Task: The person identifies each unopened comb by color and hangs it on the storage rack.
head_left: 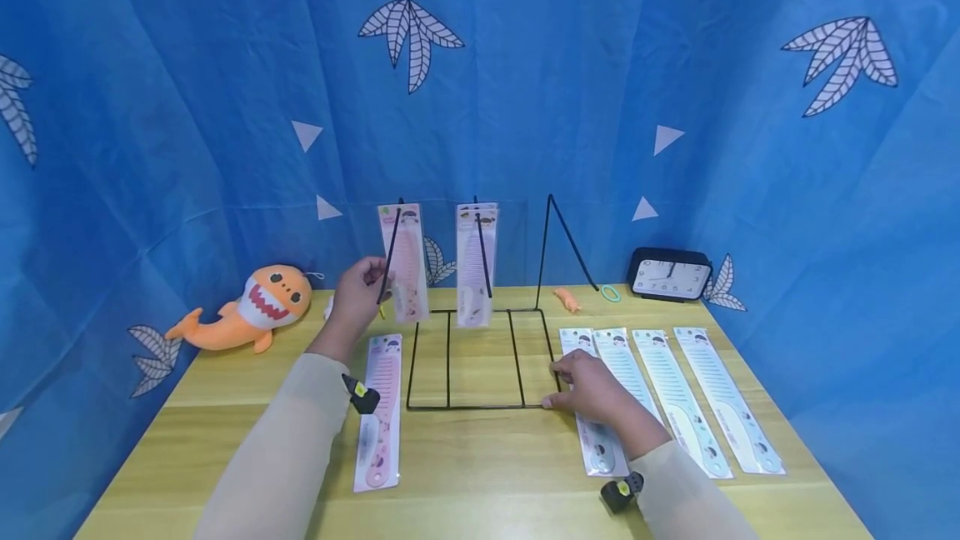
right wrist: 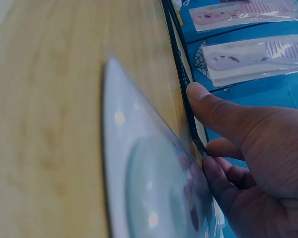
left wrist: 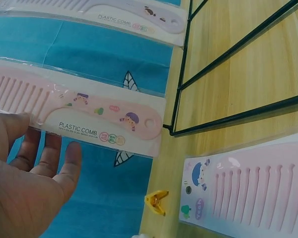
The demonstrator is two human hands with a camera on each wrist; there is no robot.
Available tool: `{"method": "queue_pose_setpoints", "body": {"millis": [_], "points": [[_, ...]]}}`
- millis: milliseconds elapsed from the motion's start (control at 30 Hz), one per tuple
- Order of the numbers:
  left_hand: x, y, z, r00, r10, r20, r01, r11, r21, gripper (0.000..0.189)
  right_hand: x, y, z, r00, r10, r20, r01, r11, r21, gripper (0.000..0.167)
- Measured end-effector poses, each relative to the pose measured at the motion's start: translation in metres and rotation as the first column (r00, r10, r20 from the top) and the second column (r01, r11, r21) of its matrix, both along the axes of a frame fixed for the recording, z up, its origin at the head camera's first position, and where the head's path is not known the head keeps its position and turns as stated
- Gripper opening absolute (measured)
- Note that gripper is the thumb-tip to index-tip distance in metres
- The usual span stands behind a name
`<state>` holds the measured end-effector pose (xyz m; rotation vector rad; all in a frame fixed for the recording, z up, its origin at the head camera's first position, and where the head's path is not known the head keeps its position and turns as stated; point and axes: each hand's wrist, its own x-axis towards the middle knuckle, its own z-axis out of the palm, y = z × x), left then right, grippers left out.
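A black wire rack (head_left: 465,408) with upright hooks stands on the table. On its left hook hangs a packaged pink comb (head_left: 408,261); my left hand (head_left: 357,294) is at its left edge. In the left wrist view, the thumb of that hand (left wrist: 32,173) lies over the package edge, the other fingers beside and below it. Packaged lilac combs (head_left: 474,273) hang on the middle hook, and the right hook is bare. My right hand (head_left: 592,390) grips the right side of the rack's base between thumb and fingers, over a packaged pale comb (head_left: 600,461).
Another pink comb (head_left: 378,415) lies left of the rack. Several pale combs (head_left: 678,402) lie in a row at right. Along the back are an orange shark plush (head_left: 258,307), a black clock (head_left: 670,275), a small orange toy (head_left: 567,300) and a teal ring (head_left: 611,293).
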<state>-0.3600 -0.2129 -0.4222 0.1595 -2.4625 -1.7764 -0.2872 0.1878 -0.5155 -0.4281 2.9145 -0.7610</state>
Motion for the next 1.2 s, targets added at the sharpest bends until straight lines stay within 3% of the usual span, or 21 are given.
{"method": "queue_pose_setpoints", "body": {"millis": [267, 433, 467, 567, 700, 833, 900, 1033, 1200], "points": [[-0.002, -0.001, -0.001, 1.0, -0.004, -0.012, 0.004, 1.0, 0.001, 0.028, 0.001, -0.001, 0.004, 1.0, -0.003, 0.018, 0.003, 1.0, -0.003, 0.072], [0.007, -0.003, -0.002, 0.997, 0.015, 0.073, -0.005, 0.99, -0.14, 0.039, 0.002, -0.002, 0.004, 0.999, -0.021, 0.024, 0.021, 1.0, 0.0, 0.071], [0.011, -0.004, -0.003, 0.995, 0.018, 0.102, 0.003, 0.979, -0.202, 0.043, 0.002, -0.002, 0.004, 0.999, -0.022, 0.024, 0.022, 1.0, -0.002, 0.072], [0.027, -0.007, -0.011, 0.983, 0.027, 0.179, 0.046, 0.92, -0.39, 0.055, 0.002, -0.003, 0.004, 1.0, -0.015, 0.021, 0.015, 1.0, -0.007, 0.073], [0.055, -0.009, -0.029, 0.965, 0.021, 0.261, 0.128, 0.832, -0.54, 0.066, 0.003, -0.004, 0.005, 1.0, -0.013, 0.017, 0.013, 1.0, -0.006, 0.073], [0.085, -0.006, -0.047, 0.945, 0.022, 0.327, 0.181, 0.799, -0.574, 0.076, 0.002, -0.003, 0.007, 1.0, -0.019, 0.013, 0.019, 1.0, 0.004, 0.072], [0.098, -0.003, -0.053, 0.938, 0.024, 0.345, 0.191, 0.795, -0.576, 0.082, 0.002, -0.002, 0.007, 1.0, -0.018, 0.01, 0.018, 1.0, 0.007, 0.073], [0.117, 0.002, -0.061, 0.947, 0.009, 0.321, 0.198, 0.77, -0.607, 0.095, 0.0, -0.001, 0.008, 1.0, -0.009, 0.013, 0.009, 1.0, 0.003, 0.073], [0.13, 0.007, -0.065, 0.957, 0.019, 0.289, 0.184, 0.73, -0.658, 0.097, 0.001, -0.001, 0.005, 1.0, -0.004, 0.022, 0.004, 1.0, 0.001, 0.074]]}}
